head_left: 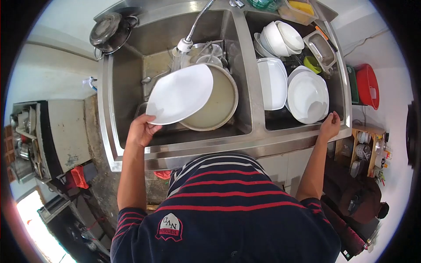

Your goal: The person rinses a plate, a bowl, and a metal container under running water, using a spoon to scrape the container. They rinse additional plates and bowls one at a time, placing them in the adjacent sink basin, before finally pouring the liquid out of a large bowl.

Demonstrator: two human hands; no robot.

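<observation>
A white oval plate (180,94) is held at its lower left edge by my left hand (144,130), over the left sink basin. Behind and below the plate sits a large round pot (219,98) of cloudy water. Water runs from the spray faucet (184,45) beside several utensils and dishes. My right hand (331,126) is at the front right edge of the right basin, near a round white plate (308,97), its fingers pressed together; what they hold, if anything, cannot be made out. Rectangular white dishes (272,83) lie beside the round plates.
A dark lidded pot (109,33) stands on the sink's back left corner. White bowls (283,39), a metal tray (321,49) and a green cup (312,64) are in the right basin. A red basin (367,86) is at the right; a plastic container (298,12) sits behind.
</observation>
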